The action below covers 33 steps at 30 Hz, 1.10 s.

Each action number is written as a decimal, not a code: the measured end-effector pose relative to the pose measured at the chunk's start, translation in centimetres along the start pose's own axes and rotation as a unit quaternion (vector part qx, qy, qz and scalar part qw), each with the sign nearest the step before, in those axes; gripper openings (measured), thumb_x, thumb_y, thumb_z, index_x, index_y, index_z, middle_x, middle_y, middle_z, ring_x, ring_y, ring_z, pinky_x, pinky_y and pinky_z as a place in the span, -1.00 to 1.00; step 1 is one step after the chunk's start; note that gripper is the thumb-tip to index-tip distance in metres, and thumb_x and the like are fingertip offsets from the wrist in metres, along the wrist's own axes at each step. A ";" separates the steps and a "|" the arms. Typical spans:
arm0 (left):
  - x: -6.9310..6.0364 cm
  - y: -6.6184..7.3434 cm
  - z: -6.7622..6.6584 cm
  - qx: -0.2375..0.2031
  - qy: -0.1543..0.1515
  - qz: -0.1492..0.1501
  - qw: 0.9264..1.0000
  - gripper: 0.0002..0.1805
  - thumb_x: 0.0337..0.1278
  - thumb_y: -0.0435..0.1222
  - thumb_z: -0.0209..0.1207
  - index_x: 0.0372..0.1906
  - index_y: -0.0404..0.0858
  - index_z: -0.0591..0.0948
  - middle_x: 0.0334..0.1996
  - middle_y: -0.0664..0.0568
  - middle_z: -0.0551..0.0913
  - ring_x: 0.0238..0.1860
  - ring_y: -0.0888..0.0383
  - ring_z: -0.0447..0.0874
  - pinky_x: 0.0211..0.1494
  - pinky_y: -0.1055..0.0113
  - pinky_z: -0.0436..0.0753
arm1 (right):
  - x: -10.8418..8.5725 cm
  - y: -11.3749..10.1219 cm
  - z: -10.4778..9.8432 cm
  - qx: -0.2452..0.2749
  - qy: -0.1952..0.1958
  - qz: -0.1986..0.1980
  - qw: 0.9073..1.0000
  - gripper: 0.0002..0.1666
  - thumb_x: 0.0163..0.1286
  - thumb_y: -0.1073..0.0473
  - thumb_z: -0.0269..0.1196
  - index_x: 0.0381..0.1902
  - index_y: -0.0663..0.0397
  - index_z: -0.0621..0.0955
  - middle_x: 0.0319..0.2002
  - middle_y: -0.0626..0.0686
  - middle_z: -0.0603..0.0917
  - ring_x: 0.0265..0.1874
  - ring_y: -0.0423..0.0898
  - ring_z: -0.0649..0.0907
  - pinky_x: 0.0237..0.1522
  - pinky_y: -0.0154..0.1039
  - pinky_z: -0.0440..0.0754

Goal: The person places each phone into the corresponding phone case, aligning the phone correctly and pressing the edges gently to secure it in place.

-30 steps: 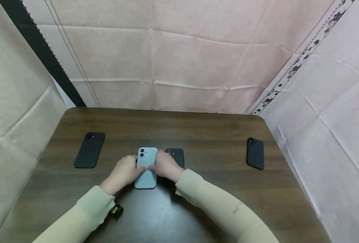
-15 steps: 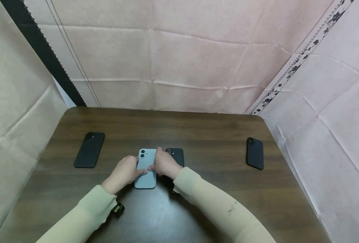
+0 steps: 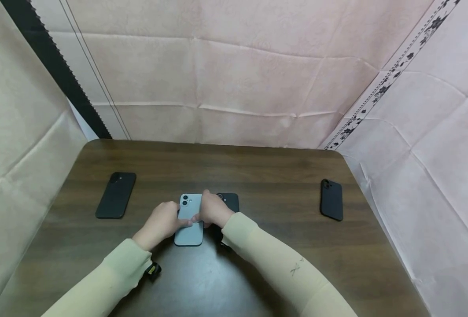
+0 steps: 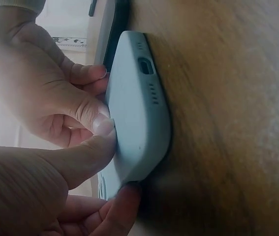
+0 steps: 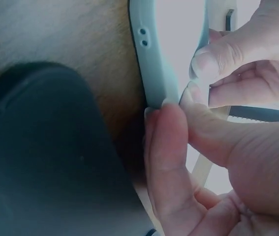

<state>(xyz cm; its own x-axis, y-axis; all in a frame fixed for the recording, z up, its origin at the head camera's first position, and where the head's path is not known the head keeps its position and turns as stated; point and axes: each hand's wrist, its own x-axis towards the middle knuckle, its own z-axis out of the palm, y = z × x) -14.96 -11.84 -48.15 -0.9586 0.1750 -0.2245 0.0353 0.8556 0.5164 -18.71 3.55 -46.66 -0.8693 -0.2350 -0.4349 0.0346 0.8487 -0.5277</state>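
Light-blue phone point(image 3: 189, 235) lies back up between both hands, pinched at its left edge by the left hand point(image 3: 161, 223) and its right by the right hand point(image 3: 213, 208), thumbs close together on its back. Dark sleeve marking point(image 3: 295, 269) beyond the right wrist is illegible. Just beside the right hand, a dark phone point(image 3: 231, 202) lies partly covered.
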 end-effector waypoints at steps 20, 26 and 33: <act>-0.2 -0.2 -0.1 -0.003 0.007 0.018 1.000 -0.61 0.04 -0.12 0.40 -0.21 -0.37 0.65 -0.49 0.03 0.63 -0.52 0.20 0.53 -0.44 0.29 0.56 | 0.4 0.0 -0.5 -0.012 -0.022 -0.015 1.000 -0.02 0.03 0.03 0.51 0.25 0.34 0.26 -0.43 0.14 0.56 -0.68 -0.07 0.67 -0.60 -0.24 0.65; -0.1 -0.2 -0.5 -0.004 0.014 0.031 0.999 -0.67 0.04 -0.14 0.40 -0.29 -0.34 0.65 -0.54 0.05 0.61 -0.55 0.21 0.53 -0.47 0.31 0.55 | 0.3 -0.2 -1.0 -0.010 -0.021 -0.025 0.999 -0.05 0.05 0.05 0.51 0.22 0.35 0.27 -0.40 0.15 0.57 -0.68 -0.06 0.66 -0.59 -0.23 0.65; -0.1 -0.5 -0.3 -0.016 -0.008 0.022 1.000 -0.68 0.06 -0.14 0.39 -0.24 -0.31 0.66 -0.48 0.06 0.65 -0.49 0.22 0.55 -0.39 0.30 0.58 | 0.0 -0.1 -0.8 -0.005 -0.031 -0.013 0.999 -0.05 0.04 0.07 0.52 0.22 0.36 0.27 -0.44 0.14 0.57 -0.66 -0.02 0.68 -0.55 -0.20 0.67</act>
<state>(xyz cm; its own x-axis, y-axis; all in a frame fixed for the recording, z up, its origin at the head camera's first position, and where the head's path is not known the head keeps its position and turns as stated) -14.95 -12.39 -48.13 -0.9514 0.2208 -0.2146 0.0681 0.8306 0.5528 -19.14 3.81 -46.02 -0.8373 -0.2862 -0.4659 0.0075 0.8461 -0.5330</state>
